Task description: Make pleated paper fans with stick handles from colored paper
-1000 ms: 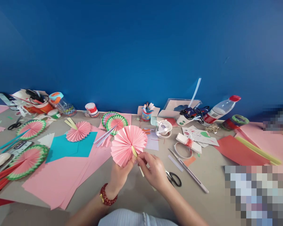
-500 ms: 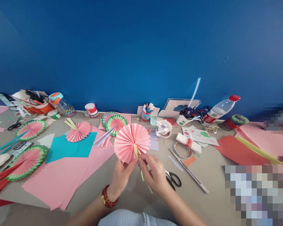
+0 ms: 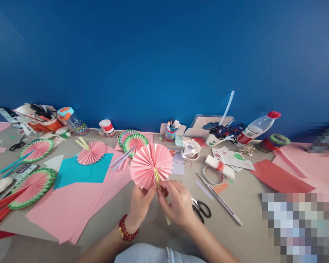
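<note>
"Where is the near edge running?"

"Low on the left. The gray table is ending there, and the pink sheets are poking their corners about up to it."

"And room for the arms?"

"Gray surface is showing between the left forearm and those sheets, and more is stretching out on the right toward the slim gray tool. The black-handled scissors are lying close beside the right hand, partly tucked behind it."

"What are the hands doing?"

"Both are working narrow. The left hand is pinching the bottom of the pink pleated fan; the right is gripping the yellow strip running down from the fan's center."

"So where is the fan sitting?"

"It's facing the camera just above the hands, over the middle of the table."

"And the containers?"

"They're lining the back. The red pot on the left is holding black-handled things, the blue-and-red cup is carrying slim sticks or pens, and the white cup is holding dark cables. The red-and-white tub is hiding its contents."

"Beyond that?"

"The blue wall is bounding the far edge."
</note>
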Action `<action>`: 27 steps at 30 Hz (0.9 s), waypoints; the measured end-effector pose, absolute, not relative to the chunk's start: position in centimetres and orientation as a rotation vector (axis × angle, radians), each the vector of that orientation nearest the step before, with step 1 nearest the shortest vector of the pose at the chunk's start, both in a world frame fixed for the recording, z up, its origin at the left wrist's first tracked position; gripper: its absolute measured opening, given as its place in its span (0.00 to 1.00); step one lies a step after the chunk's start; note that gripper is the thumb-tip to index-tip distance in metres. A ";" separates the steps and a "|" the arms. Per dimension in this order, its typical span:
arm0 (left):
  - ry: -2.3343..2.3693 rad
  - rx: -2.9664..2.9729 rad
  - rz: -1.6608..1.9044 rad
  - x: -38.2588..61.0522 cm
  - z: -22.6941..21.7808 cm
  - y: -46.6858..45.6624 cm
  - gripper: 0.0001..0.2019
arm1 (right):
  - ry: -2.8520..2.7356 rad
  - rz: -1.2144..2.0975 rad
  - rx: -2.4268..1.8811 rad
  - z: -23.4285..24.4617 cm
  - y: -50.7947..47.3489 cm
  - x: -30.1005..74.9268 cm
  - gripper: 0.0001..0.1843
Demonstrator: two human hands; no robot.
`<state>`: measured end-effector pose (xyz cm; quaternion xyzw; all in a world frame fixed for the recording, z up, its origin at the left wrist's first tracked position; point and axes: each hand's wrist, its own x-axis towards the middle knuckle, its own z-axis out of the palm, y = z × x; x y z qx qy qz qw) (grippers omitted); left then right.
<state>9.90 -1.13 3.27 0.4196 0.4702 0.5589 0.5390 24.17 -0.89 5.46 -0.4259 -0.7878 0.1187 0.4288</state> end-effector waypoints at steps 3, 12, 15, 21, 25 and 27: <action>1.187 1.058 1.315 9.8 3.7 -1.2 0.14 | -1.949 0.283 -1.099 5.5 -0.9 24.1 0.05; 1.284 1.047 1.376 10.1 4.4 -1.3 0.17 | -1.916 0.298 -1.147 5.2 -0.8 24.0 0.06; 1.297 1.054 1.360 10.0 4.6 -1.3 0.17 | -1.915 0.366 -1.151 5.4 -0.9 24.0 0.07; 1.354 1.188 1.332 9.8 4.2 -1.7 0.16 | -1.940 0.390 -1.174 6.1 -0.7 24.3 0.03; 1.316 1.210 1.323 9.9 4.1 -1.7 0.16 | -1.941 0.357 -1.189 5.9 -0.5 24.3 0.04; 1.296 1.204 1.318 10.0 4.2 -1.7 0.15 | -1.926 0.360 -1.192 5.6 -0.6 24.2 0.05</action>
